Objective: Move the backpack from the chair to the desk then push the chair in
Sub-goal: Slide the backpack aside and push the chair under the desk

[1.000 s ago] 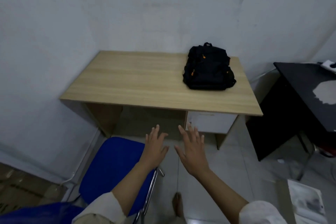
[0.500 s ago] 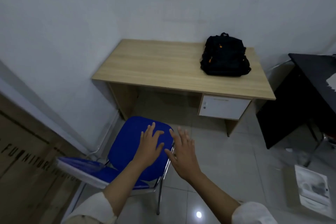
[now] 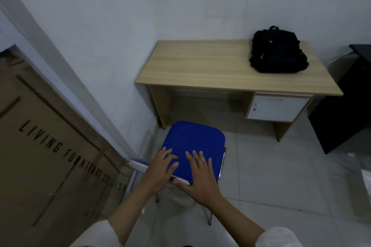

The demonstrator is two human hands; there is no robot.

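A black backpack with orange zip pulls lies on the right back part of the light wooden desk. The chair, with a blue seat and chrome frame, stands on the tiles in front of the desk's left half, a little apart from it. My left hand and my right hand lie side by side over the near edge of the seat, fingers spread and pointing toward the desk. My right thumb touches the chrome bar at the seat's near edge. Neither hand holds anything.
A big cardboard box printed "LIVING FURNITURE" leans against the wall at the left, close to the chair. A white drawer unit hangs under the desk's right side. A black table stands to the desk's right. The floor is grey tile.
My view has swung left and back from the desk, bringing the cardboard box into sight. Both hands have dropped from the air onto the near edge of the chair's seat.
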